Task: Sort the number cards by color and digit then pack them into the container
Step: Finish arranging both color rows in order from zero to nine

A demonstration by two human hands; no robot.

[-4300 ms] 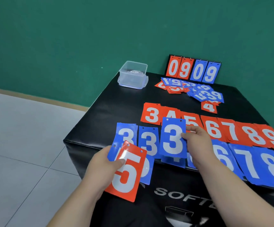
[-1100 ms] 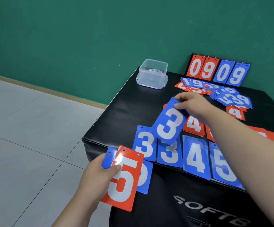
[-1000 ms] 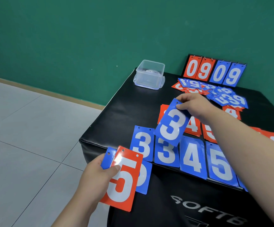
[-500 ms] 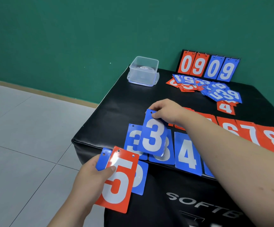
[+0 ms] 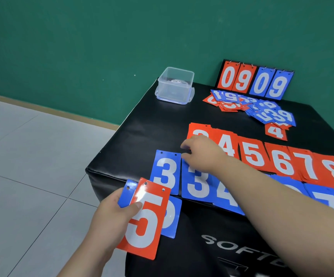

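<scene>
Thumb of the left hand (image 5: 110, 214) pins a red 5 card (image 5: 144, 222) over a blue card (image 5: 172, 216) beyond the box's (image 5: 142, 126) near left corner, while the right hand (image 5: 200, 152) lies over a blue 3 card (image 5: 198, 186) there, grasp unclear, and the container (image 5: 175, 85) stands at the far left corner.

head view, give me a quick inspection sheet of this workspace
surface: black padded block, number cards spread across it
job's things: red card row, 3 to 8; blue card row in front; mixed unsorted card heap; clear plastic container at far corner
clutter: flip scoreboard showing 0909
hands: left hand grips red 5 card and a blue card; right hand on a blue 3 card, grip unclear
cables: nothing seen
surroundings: green wall, grey tiled floor
</scene>
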